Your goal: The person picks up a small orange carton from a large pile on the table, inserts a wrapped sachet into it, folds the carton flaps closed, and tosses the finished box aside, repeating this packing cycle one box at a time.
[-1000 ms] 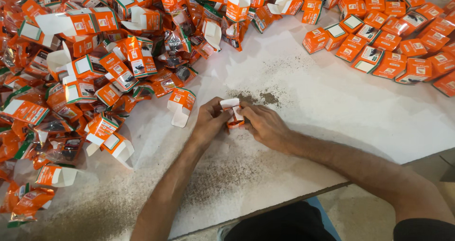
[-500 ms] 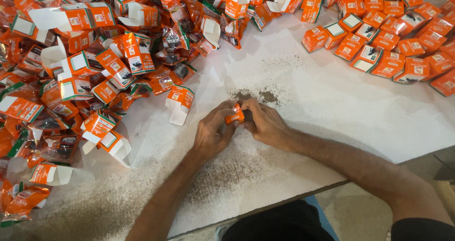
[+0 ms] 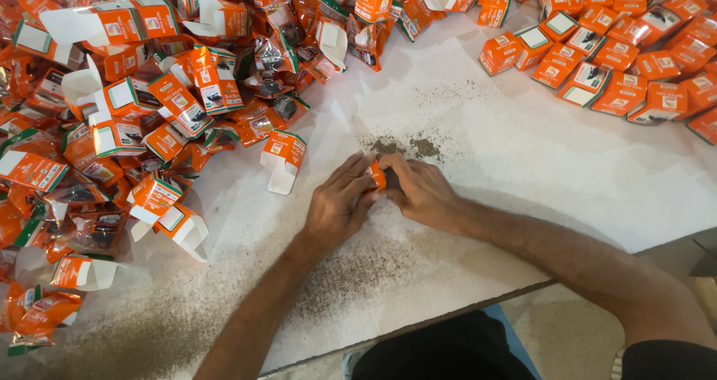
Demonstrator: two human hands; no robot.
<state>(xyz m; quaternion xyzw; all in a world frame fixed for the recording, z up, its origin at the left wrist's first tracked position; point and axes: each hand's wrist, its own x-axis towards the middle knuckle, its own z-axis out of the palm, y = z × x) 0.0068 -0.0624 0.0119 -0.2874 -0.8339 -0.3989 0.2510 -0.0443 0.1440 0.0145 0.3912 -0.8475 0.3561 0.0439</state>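
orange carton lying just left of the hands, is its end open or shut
Open. The orange carton lies flat on the white table with its near end flaps spread outward, showing the white inner card. Whether anything is inside, cannot tell.

Two hands (image 3: 340, 208), countless orange cartons (image 3: 590, 59).

A small orange carton (image 3: 378, 175) sits pinched between both hands at centre. Just left, an open orange-and-white carton (image 3: 282, 158) lies alone. Far left, a heap of open cartons and clear pouches (image 3: 134, 104); top right, closed orange cartons (image 3: 620, 74) cluster.
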